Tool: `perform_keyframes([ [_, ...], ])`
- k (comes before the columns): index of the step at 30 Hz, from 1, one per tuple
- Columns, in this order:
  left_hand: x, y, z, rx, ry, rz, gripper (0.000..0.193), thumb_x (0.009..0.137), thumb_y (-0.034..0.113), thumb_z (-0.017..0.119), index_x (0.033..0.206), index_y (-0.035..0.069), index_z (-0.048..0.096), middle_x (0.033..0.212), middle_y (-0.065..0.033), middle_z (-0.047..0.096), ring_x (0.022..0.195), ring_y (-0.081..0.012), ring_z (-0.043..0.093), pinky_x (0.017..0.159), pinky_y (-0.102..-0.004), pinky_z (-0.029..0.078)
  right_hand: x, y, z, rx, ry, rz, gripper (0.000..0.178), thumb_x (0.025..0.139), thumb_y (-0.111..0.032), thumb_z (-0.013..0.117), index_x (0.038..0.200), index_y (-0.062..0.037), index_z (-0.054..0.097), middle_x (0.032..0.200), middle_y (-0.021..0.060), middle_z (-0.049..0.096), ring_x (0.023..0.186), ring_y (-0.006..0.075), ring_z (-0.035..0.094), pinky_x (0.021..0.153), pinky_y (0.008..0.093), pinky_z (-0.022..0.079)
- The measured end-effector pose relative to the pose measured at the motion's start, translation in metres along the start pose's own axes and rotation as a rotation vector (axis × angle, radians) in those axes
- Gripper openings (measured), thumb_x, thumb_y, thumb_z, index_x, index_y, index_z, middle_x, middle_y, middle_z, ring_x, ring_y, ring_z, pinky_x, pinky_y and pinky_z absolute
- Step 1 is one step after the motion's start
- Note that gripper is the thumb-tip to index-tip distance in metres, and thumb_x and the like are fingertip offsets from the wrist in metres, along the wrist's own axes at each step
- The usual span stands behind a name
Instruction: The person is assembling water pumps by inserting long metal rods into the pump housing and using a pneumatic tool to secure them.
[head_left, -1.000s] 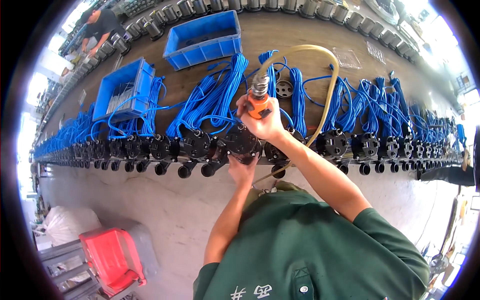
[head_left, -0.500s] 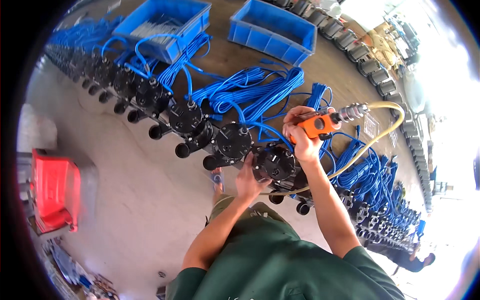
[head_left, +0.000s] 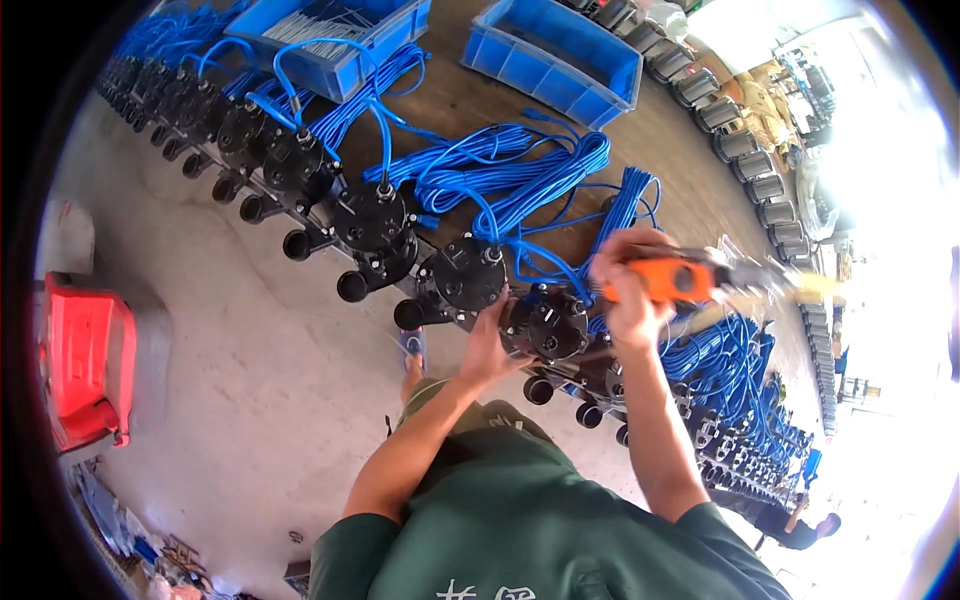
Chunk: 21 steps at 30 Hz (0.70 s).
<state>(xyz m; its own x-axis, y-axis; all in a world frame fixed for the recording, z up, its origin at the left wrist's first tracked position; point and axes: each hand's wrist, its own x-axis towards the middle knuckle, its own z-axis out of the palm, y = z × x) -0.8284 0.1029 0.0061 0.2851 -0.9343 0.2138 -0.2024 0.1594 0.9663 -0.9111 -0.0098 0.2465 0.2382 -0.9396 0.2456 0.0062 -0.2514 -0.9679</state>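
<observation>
The black pump body (head_left: 556, 328) stands in the row along the near edge of the table (head_left: 450, 110), its round cap facing up, just beside a neighbouring pump (head_left: 466, 275). The left hand (head_left: 490, 350) touches its left side, index finger reaching up beside the cap and thumb lower down toward the near edge; whether those fingers press firmly or merely rest I cannot tell. The right hand (head_left: 632, 290) is wrapped around the orange air tool (head_left: 672, 281), fingers closed on its body, just beyond the pump's far right side. The tool lies tilted, its coupling end and the pale hose (head_left: 818, 288) trailing off to the right; both are blurred, and the working tip does not show. Good handling here probably depends on steadiness: the left hand is best placed low on the side, clear of the cap, bracing the body so that it neither twists nor tips over the near edge, where the outlet spouts (head_left: 538, 388) jut out. The tool is better stood square over the cap than brought in at this slant, its tip seated before any power. The hose could snag the blue cable coil (head_left: 575, 165) or tug the blue lead (head_left: 578, 282) beside the cap, so slack on the right side seems wise.
</observation>
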Motion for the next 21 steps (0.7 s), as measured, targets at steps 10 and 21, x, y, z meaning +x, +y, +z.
perform_keyframes([
  [10, -0.007, 0.008, -0.003, 0.085, 0.023, -0.019, 0.116, 0.061, 0.016, 0.094, 0.154, 0.000, 0.026, 0.139, -0.0214, 0.054, 0.121, -0.0370, 0.060, 0.100, -0.0401, 0.053, -0.099, -0.005, -0.016, 0.249, -0.103, -0.048, 0.026, 0.077, 0.009, 0.057, 0.101, 0.0003, 0.055, 0.088, 0.0123, 0.060, 0.066, 0.0163, 0.060, 0.059, 0.0286, 0.052],
  [21, -0.005, 0.022, -0.018, 0.098, -0.153, -0.207, 0.121, 0.064, 0.021, 0.095, 0.155, -0.003, 0.019, 0.146, -0.0250, 0.048, 0.124, -0.0409, 0.057, 0.102, -0.0419, 0.051, -0.100, 0.020, -0.022, 0.176, -0.254, -0.044, 0.026, 0.078, 0.010, 0.054, 0.103, 0.0025, 0.056, 0.090, 0.0112, 0.063, 0.072, 0.0141, 0.061, 0.063, 0.0269, 0.052],
])
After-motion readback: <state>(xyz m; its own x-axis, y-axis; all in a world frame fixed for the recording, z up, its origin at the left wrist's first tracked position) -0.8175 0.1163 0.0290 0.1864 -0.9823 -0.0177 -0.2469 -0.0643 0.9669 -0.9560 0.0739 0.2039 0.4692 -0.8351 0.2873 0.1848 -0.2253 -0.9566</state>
